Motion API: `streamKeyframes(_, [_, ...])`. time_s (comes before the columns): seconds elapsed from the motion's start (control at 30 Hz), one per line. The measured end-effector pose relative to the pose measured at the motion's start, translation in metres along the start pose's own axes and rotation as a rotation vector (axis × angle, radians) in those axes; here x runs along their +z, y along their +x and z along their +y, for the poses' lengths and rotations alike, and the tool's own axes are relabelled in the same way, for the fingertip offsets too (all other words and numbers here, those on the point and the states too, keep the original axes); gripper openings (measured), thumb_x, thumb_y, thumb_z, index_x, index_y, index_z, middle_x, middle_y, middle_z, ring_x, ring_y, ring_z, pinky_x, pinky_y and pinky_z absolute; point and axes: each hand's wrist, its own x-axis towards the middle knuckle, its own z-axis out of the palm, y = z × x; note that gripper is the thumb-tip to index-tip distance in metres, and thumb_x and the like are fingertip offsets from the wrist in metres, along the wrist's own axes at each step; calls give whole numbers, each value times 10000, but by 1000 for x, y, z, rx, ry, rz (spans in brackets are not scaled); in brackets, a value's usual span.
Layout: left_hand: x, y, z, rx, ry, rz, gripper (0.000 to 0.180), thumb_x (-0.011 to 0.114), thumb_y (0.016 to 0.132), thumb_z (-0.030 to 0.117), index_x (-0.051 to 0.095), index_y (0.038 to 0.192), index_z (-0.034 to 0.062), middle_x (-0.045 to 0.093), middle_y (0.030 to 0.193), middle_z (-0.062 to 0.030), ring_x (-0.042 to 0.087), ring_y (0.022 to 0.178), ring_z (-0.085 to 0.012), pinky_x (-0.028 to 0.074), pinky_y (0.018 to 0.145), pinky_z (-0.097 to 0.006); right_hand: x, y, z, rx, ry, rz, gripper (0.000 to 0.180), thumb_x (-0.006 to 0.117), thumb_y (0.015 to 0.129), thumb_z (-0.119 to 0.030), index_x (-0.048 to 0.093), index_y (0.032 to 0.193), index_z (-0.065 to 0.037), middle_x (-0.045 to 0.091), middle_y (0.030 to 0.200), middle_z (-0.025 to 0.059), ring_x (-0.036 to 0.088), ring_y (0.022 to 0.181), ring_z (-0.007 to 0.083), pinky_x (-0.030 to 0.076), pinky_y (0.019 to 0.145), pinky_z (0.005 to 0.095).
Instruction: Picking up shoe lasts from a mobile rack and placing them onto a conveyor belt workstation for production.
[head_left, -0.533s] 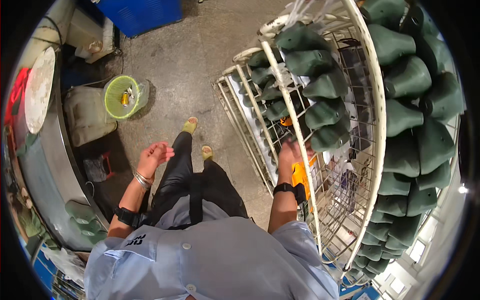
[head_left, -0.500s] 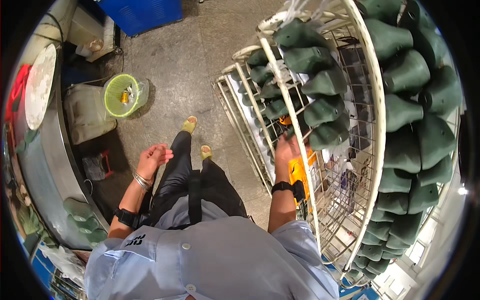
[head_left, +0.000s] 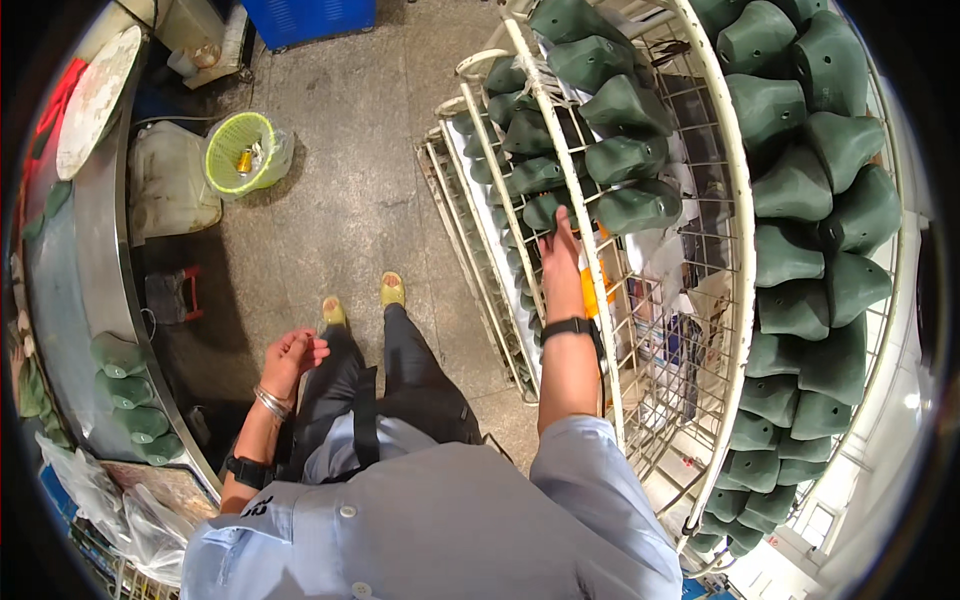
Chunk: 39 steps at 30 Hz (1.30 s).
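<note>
Head camera looks steeply down, close over torso, floor (head_left: 350,190) and wire rack (head_left: 690,330).

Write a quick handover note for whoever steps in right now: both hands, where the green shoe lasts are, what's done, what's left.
Right hand: reaching into the white wire rack, fingers on a green shoe last on a middle shelf; grip cannot be judged.
Left hand: empty, loosely curled, held over the floor by the left leg.
Lasts: most fill the rack's shelves; a few more green lasts sit on the metal bench at the left.
Done: nothing lifted out.
Left: that last is still on its shelf.
</note>
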Motion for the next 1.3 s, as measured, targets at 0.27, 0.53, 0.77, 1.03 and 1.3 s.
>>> streamKeyframes(0.27, [-38,-19,-19,18,46,25,256,449,908,208,539,1039,6,625,891,-100,628,785,-177,487,671,-250,34,0,23,-153,231,324,286,687,639,-35,549,881,25,590,876,79,558,677,213,480,572,338])
streamKeyframes(0.53, [32,-21,8,187,206,-391,722,582,833,341,196,1358,30,379,1321,-107,396,1187,-192,326,969,-339,-46,-272,45,-25,-200,-452,363,633,755,-101,504,1074,15,579,1011,90,549,903,175,434,760,315])
streamKeyframes(0.77, [66,-13,32,-57,-720,-608,507,474,816,540,512,1114,131,579,1046,-35,528,1004,-226,376,933,-423,-22,-367,79,-897,-724,-662,556,642,734,-97,417,1234,0,511,1155,152,491,1030,270,384,877,350])
streamKeyframes(1.03, [21,18,30,-155,-940,-581,618,447,790,611,537,1115,92,582,1059,-120,553,972,-273,410,893,-453,5,-355,57,-724,-808,-1205,481,627,772,-145,473,1215,-44,392,1308,132,396,1182,269,326,969,364])
streamKeyframes(1.3, [-4,29,86,-5,-904,-266,558,427,844,532,505,1124,55,569,1043,-133,561,937,-266,483,811,-402,33,-49,6,-208,-271,-34,336,630,758,-221,531,974,17,569,855,73,518,758,184,427,708,305])
